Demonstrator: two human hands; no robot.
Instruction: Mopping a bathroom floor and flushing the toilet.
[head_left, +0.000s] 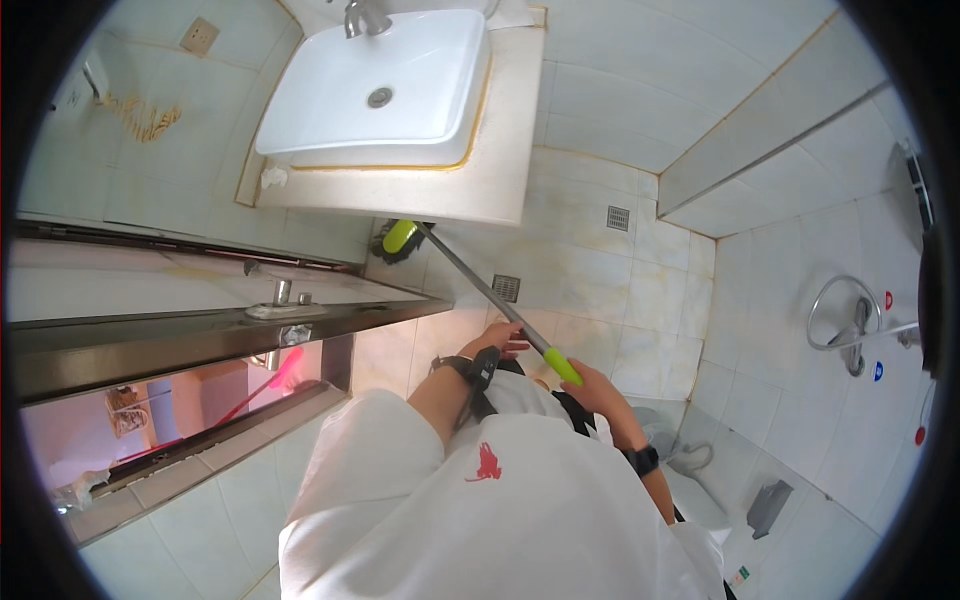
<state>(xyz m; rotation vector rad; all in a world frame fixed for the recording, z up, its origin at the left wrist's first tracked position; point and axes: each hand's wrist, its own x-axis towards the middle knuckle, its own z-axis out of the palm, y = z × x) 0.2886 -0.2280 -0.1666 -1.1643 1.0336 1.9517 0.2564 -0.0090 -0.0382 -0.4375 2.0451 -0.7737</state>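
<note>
A long-handled floor brush slants across the tiles, its grey pole (472, 276) ending in a lime-green grip. My right hand (598, 388) is closed around that grip, close to my body. Farther down the pole, my left hand (504, 342) holds it loosely, with some fingertips hidden at the pole. The green brush head (400, 237) with dark bristles rests on the floor just under the front edge of the washbasin counter (390, 189). Part of the head is hidden by that counter.
A white basin (352, 97) with a faucet (365, 19) tops the counter. Two floor drains (506, 288) (618, 218) are set in the tiles. At left stands a door with a metal handle (285, 309). A shower hose (817, 311) hangs right; a white toilet (694, 499) is beside me.
</note>
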